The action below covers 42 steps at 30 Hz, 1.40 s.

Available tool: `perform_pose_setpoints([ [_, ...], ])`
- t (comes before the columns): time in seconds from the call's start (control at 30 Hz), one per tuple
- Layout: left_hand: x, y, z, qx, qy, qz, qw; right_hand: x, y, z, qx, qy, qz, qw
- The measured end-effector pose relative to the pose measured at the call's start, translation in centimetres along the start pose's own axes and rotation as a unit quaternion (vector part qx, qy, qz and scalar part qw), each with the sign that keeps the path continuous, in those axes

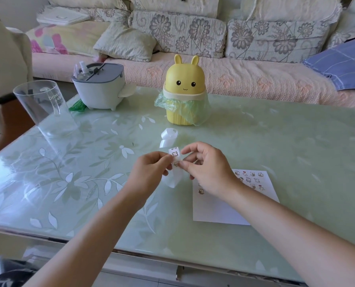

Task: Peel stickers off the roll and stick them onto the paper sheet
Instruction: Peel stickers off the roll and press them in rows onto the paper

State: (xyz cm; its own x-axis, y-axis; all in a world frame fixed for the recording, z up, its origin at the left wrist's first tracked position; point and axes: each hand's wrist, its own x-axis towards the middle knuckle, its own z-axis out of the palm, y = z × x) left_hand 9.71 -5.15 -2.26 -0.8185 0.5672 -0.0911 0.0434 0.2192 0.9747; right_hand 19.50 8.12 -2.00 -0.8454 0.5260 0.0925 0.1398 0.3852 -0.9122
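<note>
Head view: the paper sheet [224, 210] lies flat on the desk [286, 146] under the right forearm. Its far half already carries rows of cartoon stickers [253, 180], and it is probably kept close for a short reach. Just beyond, the left hand [149, 170] holds the sticker strip [175, 156] in a pinching grip, likely to steady it. The right hand [207, 168] closes its grip, thumb and forefinger, on the strip at the lower sticker, seemingly to lift an edge. Bare backing [168, 137] curls away behind. Farther off stand a yellow bunny bin [182, 85] and a clear cup [46, 108] printed "Drink"; the rest is unreadable.
</note>
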Motion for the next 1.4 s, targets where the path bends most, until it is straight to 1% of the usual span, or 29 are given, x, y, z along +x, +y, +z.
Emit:
perform_pose_setpoints([
  [0.2, -0.5, 0.5, 0.1, -0.012, -0.012, -0.004, 1.0, 0.0, 0.3, 0.1, -0.069, 0.035, -0.086, 0.993],
  [0.33, -0.5, 0.5, 0.1, -0.007, -0.003, -0.008, 1.0, -0.2, 0.6, 0.1, -0.115, 0.051, -0.123, 0.984],
  [0.5, -0.6, 0.6, 0.1, -0.024, -0.01, -0.032, 0.999, -0.3, 0.6, 0.3, -0.213, 0.086, -0.196, 0.953],
  [0.77, -0.6, 0.5, 0.0, -0.044, -0.005, -0.065, 0.997, -0.5, 0.9, 0.6, -0.242, 0.099, -0.248, 0.933],
  [0.93, -0.6, 0.5, 0.0, -0.033, -0.001, -0.065, 0.997, -0.5, 1.1, 0.6, -0.242, 0.08, -0.237, 0.937],
  [1.07, -0.6, 0.7, 0.0, -0.043, -0.008, -0.061, 0.997, -0.4, 1.0, 0.4, -0.222, 0.087, -0.227, 0.944],
  [1.2, -0.6, 0.8, -0.1, -0.054, -0.007, -0.073, 0.996, -0.4, 1.1, 0.6, -0.223, 0.088, -0.229, 0.943],
  [1.4, -0.5, 0.5, 0.0, -0.033, 0.005, -0.09, 0.995, -0.4, 1.2, 0.7, -0.214, 0.066, -0.222, 0.949],
])
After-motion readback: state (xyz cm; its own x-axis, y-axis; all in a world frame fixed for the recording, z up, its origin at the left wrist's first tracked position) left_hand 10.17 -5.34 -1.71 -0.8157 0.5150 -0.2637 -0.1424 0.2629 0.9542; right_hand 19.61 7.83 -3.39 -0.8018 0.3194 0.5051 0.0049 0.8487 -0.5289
